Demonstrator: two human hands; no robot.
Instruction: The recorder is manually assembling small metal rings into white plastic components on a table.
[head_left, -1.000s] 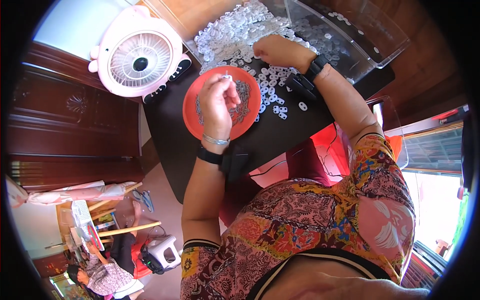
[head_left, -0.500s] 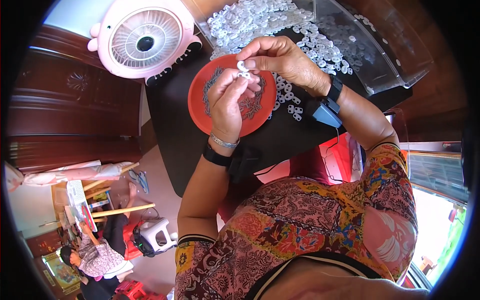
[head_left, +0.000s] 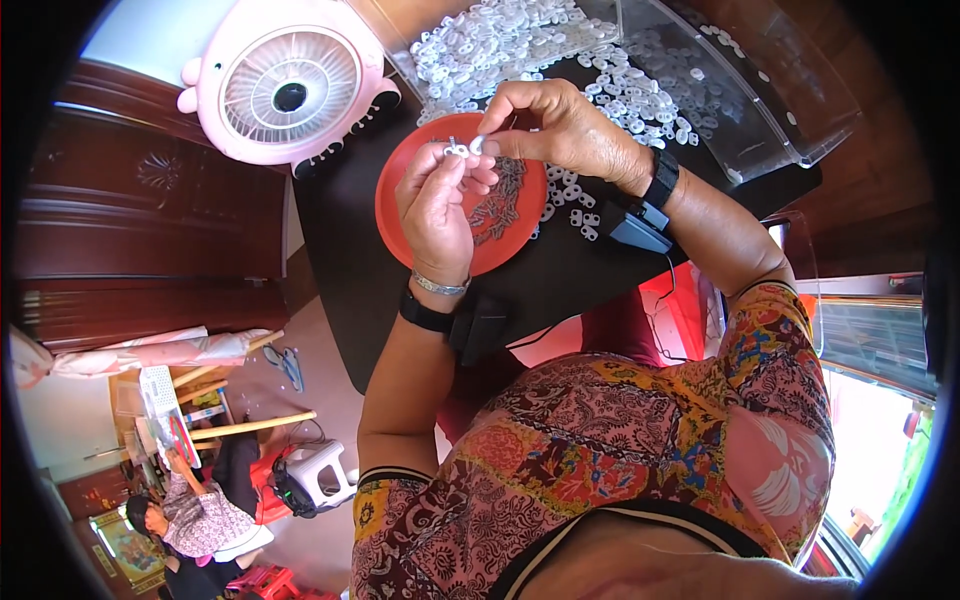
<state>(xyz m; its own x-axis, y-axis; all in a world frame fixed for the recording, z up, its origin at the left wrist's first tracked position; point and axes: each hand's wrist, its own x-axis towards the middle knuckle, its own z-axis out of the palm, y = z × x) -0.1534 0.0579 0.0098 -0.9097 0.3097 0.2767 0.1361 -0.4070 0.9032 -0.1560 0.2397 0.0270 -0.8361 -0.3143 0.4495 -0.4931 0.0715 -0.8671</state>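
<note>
Over a red plate [head_left: 392,210], my left hand [head_left: 438,220] pinches a small white plastic piece [head_left: 457,151] between thumb and fingertips. A thin grey metal bit stands up from that piece. Close beside it, my right hand [head_left: 565,125] grips a second white plastic piece [head_left: 477,145] with thumb and forefinger. The two pieces are almost side by side; I cannot tell whether they touch. Many small grey screw-like metal parts [head_left: 500,210] lie in the plate, partly hidden by my left hand. Loose white oval pieces with holes [head_left: 575,200] lie right of the plate.
A large heap of white pieces [head_left: 500,45] spreads over the far side of the dark table [head_left: 345,300]. A clear plastic bin [head_left: 745,170] lies at the far right. A pink fan [head_left: 290,97] stands far left. Another person [head_left: 205,515] sits at lower left.
Both hands have shifted slightly: the left one moved left and turned, showing the grey metal bit on its piece. The right hand's piece moved a little down and left.
</note>
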